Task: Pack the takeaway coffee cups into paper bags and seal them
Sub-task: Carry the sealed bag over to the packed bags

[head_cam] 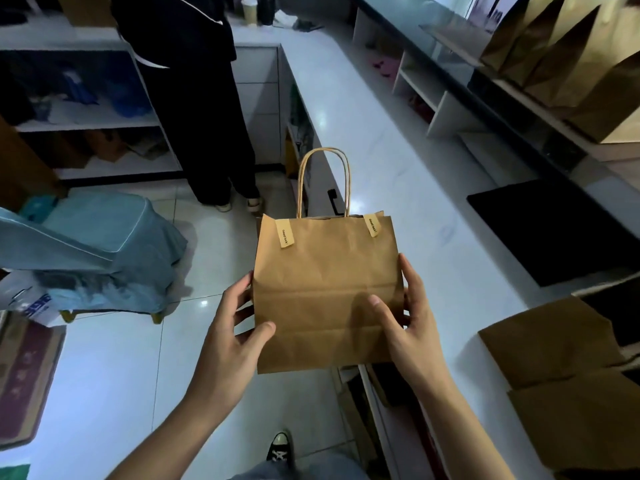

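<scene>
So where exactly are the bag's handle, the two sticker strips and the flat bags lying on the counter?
handle [347,181]: head view, right strand of the loop.
sticker strips [286,235]: head view, middle of the left strip.
flat bags [550,344]: head view, top bag's face.

Café service area: long white counter [398,161], stocked paper bags [568,57].

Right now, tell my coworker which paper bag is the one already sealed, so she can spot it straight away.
Look along the long white counter to its near end, where the left hand and right hand hold one brown paper bag upright by its sides. Unlike the flat bags lying on the counter, it has twisted handles and two sticker strips folded over its top.
</scene>
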Tool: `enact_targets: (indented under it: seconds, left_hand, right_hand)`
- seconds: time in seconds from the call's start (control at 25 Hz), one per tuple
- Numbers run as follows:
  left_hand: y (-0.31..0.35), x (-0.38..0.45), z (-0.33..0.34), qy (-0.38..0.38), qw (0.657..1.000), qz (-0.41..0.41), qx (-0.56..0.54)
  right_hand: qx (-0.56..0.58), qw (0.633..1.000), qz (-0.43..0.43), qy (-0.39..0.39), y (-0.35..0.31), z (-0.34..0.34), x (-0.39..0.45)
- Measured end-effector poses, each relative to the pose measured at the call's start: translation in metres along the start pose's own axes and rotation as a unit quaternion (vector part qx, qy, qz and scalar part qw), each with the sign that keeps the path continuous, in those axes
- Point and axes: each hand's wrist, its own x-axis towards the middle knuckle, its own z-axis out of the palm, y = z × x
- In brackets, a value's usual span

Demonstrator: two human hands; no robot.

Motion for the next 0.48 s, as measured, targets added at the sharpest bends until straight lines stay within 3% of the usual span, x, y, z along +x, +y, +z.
enact_targets:
  seconds: [0.48]
  left_hand:
    - [0.020,0.120,0.026,-0.017,1.000,0.010,0.012]
  right_hand:
    - [-0.038,0.999,-0.002,0.019,-0.003,0.003,0.132]
